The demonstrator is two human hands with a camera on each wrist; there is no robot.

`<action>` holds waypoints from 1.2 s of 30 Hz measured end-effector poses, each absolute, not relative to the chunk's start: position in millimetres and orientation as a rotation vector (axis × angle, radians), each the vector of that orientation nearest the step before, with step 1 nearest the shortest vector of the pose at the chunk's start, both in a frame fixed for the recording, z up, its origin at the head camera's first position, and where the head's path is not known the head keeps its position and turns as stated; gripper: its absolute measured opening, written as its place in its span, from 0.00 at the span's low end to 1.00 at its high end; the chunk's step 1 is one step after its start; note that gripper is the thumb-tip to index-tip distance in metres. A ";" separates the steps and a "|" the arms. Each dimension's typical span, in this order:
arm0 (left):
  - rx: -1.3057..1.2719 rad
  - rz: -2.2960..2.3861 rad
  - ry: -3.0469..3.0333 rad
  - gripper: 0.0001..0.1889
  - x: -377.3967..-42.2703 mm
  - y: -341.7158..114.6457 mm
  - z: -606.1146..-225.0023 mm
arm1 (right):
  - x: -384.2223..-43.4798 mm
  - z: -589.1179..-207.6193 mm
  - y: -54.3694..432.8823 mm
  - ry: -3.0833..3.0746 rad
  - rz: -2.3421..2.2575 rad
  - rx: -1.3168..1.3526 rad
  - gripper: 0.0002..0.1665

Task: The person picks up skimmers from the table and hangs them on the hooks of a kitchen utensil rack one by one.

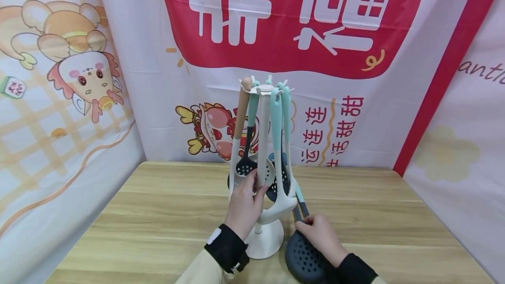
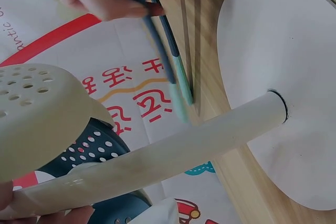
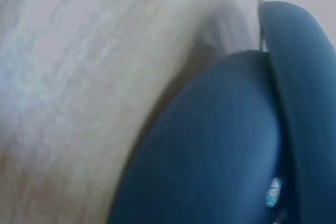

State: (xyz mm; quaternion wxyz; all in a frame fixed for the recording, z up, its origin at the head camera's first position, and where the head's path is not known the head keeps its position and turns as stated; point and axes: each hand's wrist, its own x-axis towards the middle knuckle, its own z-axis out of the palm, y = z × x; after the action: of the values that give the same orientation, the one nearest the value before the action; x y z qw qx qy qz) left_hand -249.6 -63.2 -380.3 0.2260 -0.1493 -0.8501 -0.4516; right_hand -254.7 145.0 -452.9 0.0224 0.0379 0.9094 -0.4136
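A white rotating-style utensil stand (image 1: 263, 143) stands upright on a round base, hung with several utensils. My left hand (image 1: 244, 207) grips its post from the near left side; in the left wrist view the fingers (image 2: 68, 216) curl round the post. To the right of the base, my right hand (image 1: 321, 233) holds two dark utensils with mint handle ends, near where the handles meet the heads. One is a skimmer (image 1: 305, 255) with a perforated round head pointing toward me. The second utensil's head (image 3: 304, 103) overlaps the first in the right wrist view; its kind is unclear.
On the stand hang a white perforated strainer (image 2: 42, 114), a wooden-ended utensil (image 1: 239, 117), dark slotted tools and several mint handles (image 1: 277, 113). The wooden table (image 1: 158, 214) extends to both sides. Printed cloth (image 1: 221, 56) hangs behind it.
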 end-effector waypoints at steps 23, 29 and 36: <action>-0.344 -1.195 -2.362 0.18 -251.6 -63.9 -389.4 | -207.7 -373.1 156.8 2.605 -2.174 0.228 0.21; -0.332 -1.193 -2.373 0.18 -251.7 -64.5 -386.8 | -185.4 -351.3 144.9 2.691 -2.288 0.034 0.16; -0.288 -1.215 -2.406 0.19 -251.8 -62.1 -385.4 | -161.3 -344.8 127.9 2.876 -2.307 -0.478 0.14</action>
State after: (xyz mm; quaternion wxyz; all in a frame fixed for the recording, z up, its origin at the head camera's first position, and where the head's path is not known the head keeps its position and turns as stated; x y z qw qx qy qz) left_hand -251.8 -62.1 -385.4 0.2136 -0.1037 -0.8670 -0.4380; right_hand -161.3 127.9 -344.8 -0.2843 -0.1232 0.7416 -0.5950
